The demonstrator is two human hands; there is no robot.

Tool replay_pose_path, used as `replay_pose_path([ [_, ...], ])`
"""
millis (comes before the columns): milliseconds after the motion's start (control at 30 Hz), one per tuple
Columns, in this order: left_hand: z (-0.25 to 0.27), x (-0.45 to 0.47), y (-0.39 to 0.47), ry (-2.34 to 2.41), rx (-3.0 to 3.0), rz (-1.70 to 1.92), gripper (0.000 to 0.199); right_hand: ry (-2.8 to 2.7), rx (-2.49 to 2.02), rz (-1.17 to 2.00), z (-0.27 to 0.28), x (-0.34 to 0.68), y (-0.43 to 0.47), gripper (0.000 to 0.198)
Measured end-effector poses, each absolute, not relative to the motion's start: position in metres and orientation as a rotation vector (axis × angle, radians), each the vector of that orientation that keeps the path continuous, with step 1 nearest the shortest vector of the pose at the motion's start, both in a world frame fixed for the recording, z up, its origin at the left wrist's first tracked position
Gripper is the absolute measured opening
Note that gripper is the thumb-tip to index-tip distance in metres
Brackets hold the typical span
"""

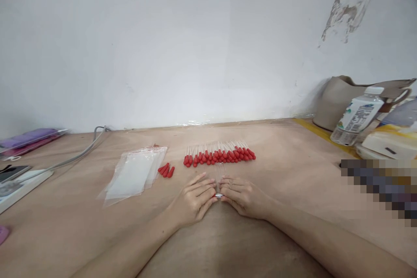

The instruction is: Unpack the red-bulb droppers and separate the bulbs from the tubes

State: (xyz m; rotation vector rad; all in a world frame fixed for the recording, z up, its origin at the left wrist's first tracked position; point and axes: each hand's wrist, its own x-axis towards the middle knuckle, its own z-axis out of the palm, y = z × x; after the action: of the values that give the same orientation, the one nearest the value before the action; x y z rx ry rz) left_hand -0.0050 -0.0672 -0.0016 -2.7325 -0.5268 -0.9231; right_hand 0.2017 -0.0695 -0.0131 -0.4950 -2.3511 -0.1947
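Observation:
Near the table's front, my left hand [197,197] is closed with thumb and fingertips pinching a red rubber bulb, of which only a sliver shows. Facing it, my right hand [246,197] pinches a short clear dropper tube [219,195], which lies level between the two hands with its left end at the bulb. Several loose clear tubes [220,170] lie side by side just beyond my fingertips. Behind them stretches a row of droppers [221,155], red bulbs towards me and clear stems towards the wall. A few loose red bulbs [167,170] lie left of the row.
Overlapping clear plastic bags [133,173] lie at left. Further left are a white power strip [26,186], a grey cable [78,157] and a purple package [31,140]. On the right stand a bottle [357,115] and a beige bag [332,100]. A wall closes the back.

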Motion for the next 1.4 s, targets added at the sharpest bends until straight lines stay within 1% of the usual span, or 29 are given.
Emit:
replay_pose_path([
  [300,0.000,-0.008,-0.068,-0.588,-2.822,-0.962,0.017,-2.322,-0.482,-0.340,-0.013,0.205,-0.070,0.013],
  [633,-0.003,-0.012,-0.067,-0.611,-2.885,-0.958,0.016,-2.284,-0.454,-0.339,-0.016,0.209,-0.072,0.016],
  [767,-0.004,-0.020,-0.065,-0.643,-2.835,-1.008,0.015,-2.240,-0.450,-0.298,-0.015,0.219,-0.070,0.019],
  [933,-0.005,-0.035,-0.062,-0.843,-2.659,-0.991,0.014,-2.064,-0.804,-0.241,-0.012,0.231,-0.061,0.018],
  [1033,-0.005,-0.038,-0.059,-0.965,-2.588,-1.083,0.017,-2.018,-0.990,-0.262,-0.013,0.228,-0.056,0.022],
  [1133,0.002,-0.044,-0.052,-1.213,-2.482,-1.142,0.023,-1.983,-1.072,-0.220,-0.015,0.223,-0.052,0.024],
  [1300,0.026,-0.081,-0.031,-1.742,-2.170,-1.140,0.031,-1.967,-1.156,-0.151,-0.019,0.217,-0.045,0.012],
  [1400,0.034,-0.105,-0.021,-1.947,-2.070,-1.165,0.034,-1.981,-1.136,-0.141,-0.022,0.215,-0.043,0.013],
])
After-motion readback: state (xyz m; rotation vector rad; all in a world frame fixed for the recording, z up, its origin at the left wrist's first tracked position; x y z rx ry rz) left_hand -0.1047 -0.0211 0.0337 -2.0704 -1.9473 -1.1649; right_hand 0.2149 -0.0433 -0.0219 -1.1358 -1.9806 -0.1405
